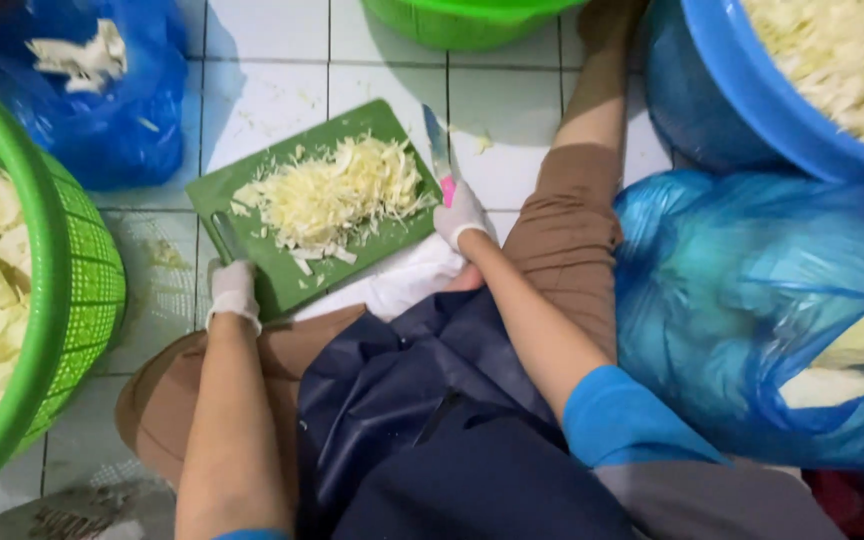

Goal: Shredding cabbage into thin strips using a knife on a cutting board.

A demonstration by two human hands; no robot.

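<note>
Gripping the near corner of a green plastic cutting board heaped with shredded pale cabbage, the gloved left hand is closed on it. The gloved right hand, beside the board's far edge, clasps a pink-handled knife. Green mesh basket stands left, blue plastic bag right.

Green cutting board, tilted, centre-left of frame, bearing a heap of pale shredded cabbage; pink-handled knife at its right edge, blade pointing up-frame.

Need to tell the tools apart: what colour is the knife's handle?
Pink, on the steel-bladed knife gripped by the gloved right hand; head view.
</note>
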